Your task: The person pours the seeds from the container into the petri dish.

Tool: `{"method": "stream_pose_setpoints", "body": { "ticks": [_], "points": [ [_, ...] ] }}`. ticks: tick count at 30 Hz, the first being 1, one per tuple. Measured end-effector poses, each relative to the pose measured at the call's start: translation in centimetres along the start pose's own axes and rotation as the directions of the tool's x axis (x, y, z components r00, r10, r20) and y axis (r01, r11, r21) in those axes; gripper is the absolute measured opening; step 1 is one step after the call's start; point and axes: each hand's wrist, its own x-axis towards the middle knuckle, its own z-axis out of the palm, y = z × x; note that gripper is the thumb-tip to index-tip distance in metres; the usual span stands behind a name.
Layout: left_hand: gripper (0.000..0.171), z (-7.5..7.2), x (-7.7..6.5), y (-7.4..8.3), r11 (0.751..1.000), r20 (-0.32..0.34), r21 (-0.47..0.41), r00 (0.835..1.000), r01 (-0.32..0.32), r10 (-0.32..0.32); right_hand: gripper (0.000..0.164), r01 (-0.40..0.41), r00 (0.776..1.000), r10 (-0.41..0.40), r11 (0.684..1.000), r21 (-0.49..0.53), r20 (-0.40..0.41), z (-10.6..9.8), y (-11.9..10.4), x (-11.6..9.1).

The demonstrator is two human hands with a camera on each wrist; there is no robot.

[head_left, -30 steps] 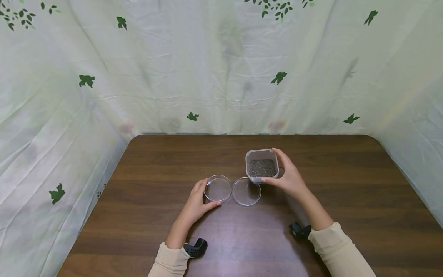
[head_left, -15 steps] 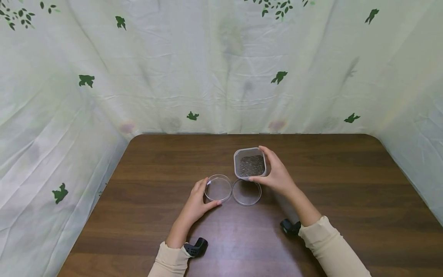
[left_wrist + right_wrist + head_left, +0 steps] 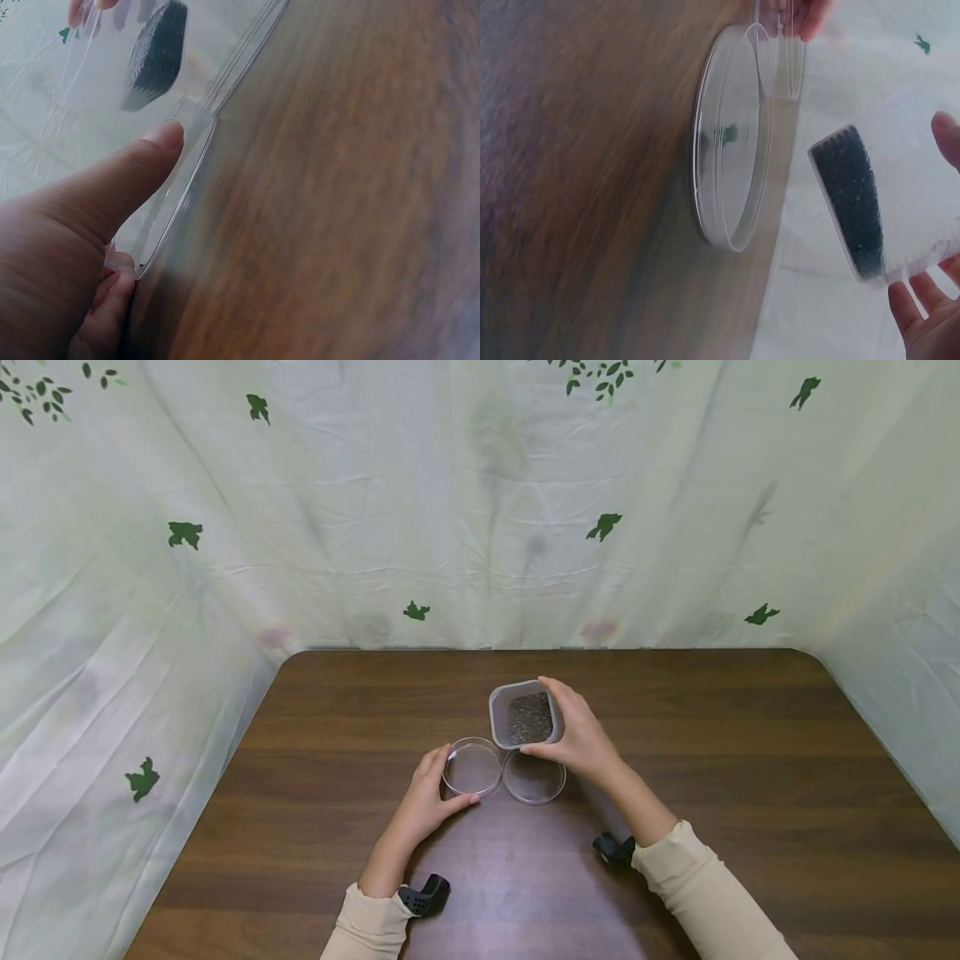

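My right hand [image 3: 573, 735] grips a clear square tub [image 3: 522, 716] with a layer of dark seeds [image 3: 849, 199] in it, held tilted above the table. Below it lies a clear round dish [image 3: 534, 777], seen edge-on as the dish [image 3: 731, 187] in the right wrist view. My left hand [image 3: 429, 795] holds a second clear round dish [image 3: 472, 767] by its rim, thumb [image 3: 124, 180] on the near side and fingers on the left. The two dishes sit side by side, almost touching.
A dark wooden table [image 3: 750, 760] carries everything. A pale curtain [image 3: 480, 502] with green leaf prints closes it in at the back and on both sides. Black wrist mounts [image 3: 426, 896] show near both sleeves.
My right hand has carried the seed tub to the left, from beyond the right dish to above its far edge, tilting it more. The left hand and both dishes have stayed put.
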Motion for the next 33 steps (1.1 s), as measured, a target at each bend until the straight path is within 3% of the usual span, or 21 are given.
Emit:
{"method": "stream_pose_setpoints", "body": {
  "ticks": [12,33],
  "points": [
    [0.089,-0.1,-0.1,0.0,1.0,-0.007,0.003,1.0,-0.002,0.002,0.094,0.087,0.996,-0.089,0.991,-0.097,-0.013,0.9,-0.4,0.5],
    [0.09,0.0,0.0,-0.1,1.0,-0.008,0.002,1.0,-0.017,0.017,0.093,0.156,0.988,-0.154,0.964,-0.215,0.025,1.6,-1.0,0.6]
  ]
}}
